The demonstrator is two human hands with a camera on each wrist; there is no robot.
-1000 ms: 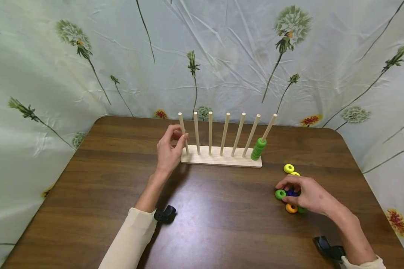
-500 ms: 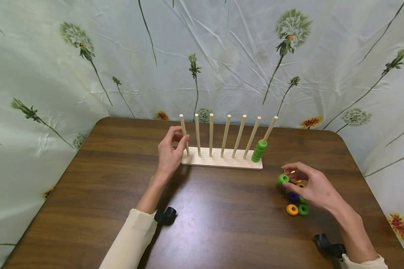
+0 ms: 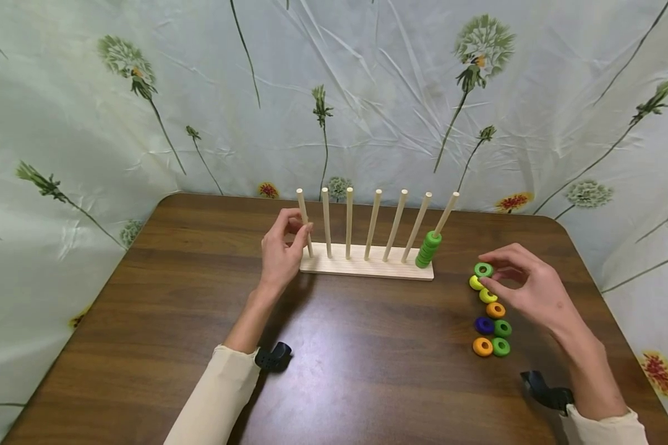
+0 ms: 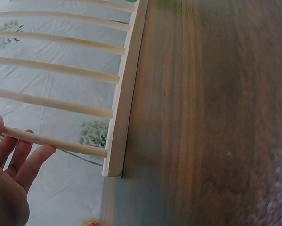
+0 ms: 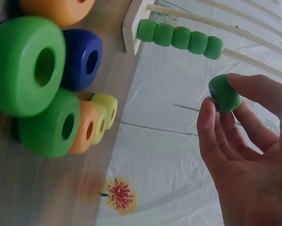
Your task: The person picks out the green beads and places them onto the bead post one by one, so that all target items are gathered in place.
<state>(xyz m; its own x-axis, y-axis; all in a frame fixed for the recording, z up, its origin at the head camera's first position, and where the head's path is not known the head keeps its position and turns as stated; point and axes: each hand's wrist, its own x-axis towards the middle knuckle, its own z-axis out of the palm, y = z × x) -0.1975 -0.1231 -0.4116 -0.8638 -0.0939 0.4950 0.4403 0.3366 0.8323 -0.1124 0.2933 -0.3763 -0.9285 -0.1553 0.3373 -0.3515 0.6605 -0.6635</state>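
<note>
Over brown tabletop [image 3: 367, 371] before floral cloth [image 3: 384, 93], pinches end peg [image 4: 79, 147] with left hand [image 3: 281, 250]; well apart, pinches green ring [image 5: 228, 98] with right hand [image 3: 534, 287], now raised clear of loose rings [image 3: 491, 314] beside it, freed but unthreaded.

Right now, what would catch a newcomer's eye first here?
Probably the five green rings stacked on the rightmost peg of the wooden rack; its other pegs hold no rings. Next, perhaps, the right hand, right of the rack, pinching another green ring. Loose yellow, orange, blue and green rings lie near it on the table.
</note>
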